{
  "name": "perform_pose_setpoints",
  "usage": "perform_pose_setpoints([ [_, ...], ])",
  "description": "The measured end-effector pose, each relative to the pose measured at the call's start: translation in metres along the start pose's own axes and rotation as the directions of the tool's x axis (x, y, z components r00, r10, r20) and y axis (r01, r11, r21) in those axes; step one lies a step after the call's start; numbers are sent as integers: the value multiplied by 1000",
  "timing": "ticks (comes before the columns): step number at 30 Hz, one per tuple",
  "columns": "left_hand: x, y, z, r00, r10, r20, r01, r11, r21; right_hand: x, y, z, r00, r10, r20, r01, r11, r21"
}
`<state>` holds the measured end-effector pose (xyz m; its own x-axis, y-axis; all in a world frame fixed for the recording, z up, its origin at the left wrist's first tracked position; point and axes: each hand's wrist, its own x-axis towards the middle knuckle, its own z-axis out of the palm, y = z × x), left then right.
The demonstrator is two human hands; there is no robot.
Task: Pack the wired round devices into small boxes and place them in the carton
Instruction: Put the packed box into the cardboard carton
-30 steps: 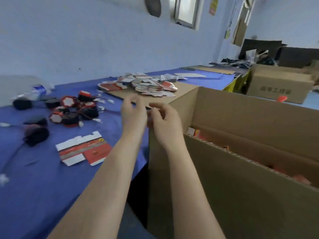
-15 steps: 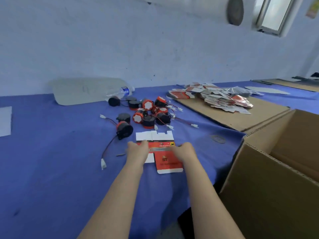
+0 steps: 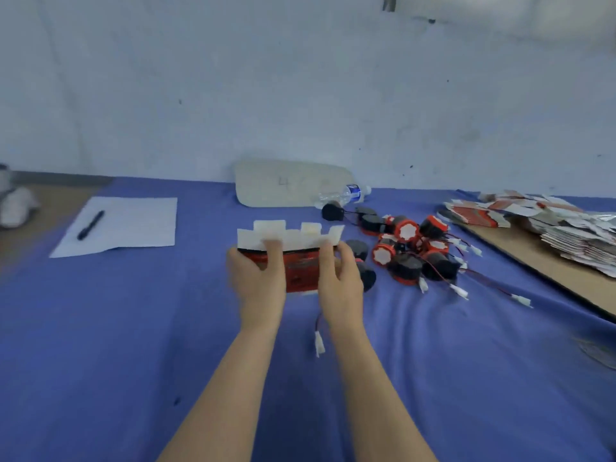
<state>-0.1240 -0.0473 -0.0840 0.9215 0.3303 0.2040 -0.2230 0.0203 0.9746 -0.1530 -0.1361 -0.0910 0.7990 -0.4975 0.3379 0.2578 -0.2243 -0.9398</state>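
At the centre of the frame the left hand and right hand grip the ends of the flat box, the wired devices heaped just right of it; a hurried fold could crease a flap or snag the loose wire near the wrists.

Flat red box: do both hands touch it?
Touching. The head view shows the left hand and the right hand holding the flat red box by its sides, fingers lying on it.

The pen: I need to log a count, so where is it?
In the head view, the pen lies on the white paper sheet at far left, left of the box blank.
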Motion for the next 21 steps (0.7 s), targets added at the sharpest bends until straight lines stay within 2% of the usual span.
perform_pose_setpoints([
  [3,20,-10,-28,987,24,159,-21,1000,-18,2,6,32,999,52,-8,-51,994,98],
  [5,31,-16,-42,972,-33,231,61,992,-113,2,9,47,994,67,90,-72,996,61],
  [7,36,-23,-52,966,-23,256,82,971,-222,1,11,56,968,97,232,-118,990,77],
  [9,37,-28,-58,956,-15,292,81,973,-215,1,14,61,939,83,333,-123,987,103],
  [12,30,-35,-57,948,-6,317,70,979,-189,-2,17,66,911,47,410,-110,985,132],
  [15,26,-38,-56,964,87,252,-42,983,-177,-4,22,64,920,48,388,-135,970,200],
  [18,22,-39,-56,965,158,209,-159,987,-13,-3,26,63,943,65,325,-158,950,268],
  [21,20,-42,-52,955,214,206,-232,971,65,-4,28,67,961,129,247,-190,951,245],
])
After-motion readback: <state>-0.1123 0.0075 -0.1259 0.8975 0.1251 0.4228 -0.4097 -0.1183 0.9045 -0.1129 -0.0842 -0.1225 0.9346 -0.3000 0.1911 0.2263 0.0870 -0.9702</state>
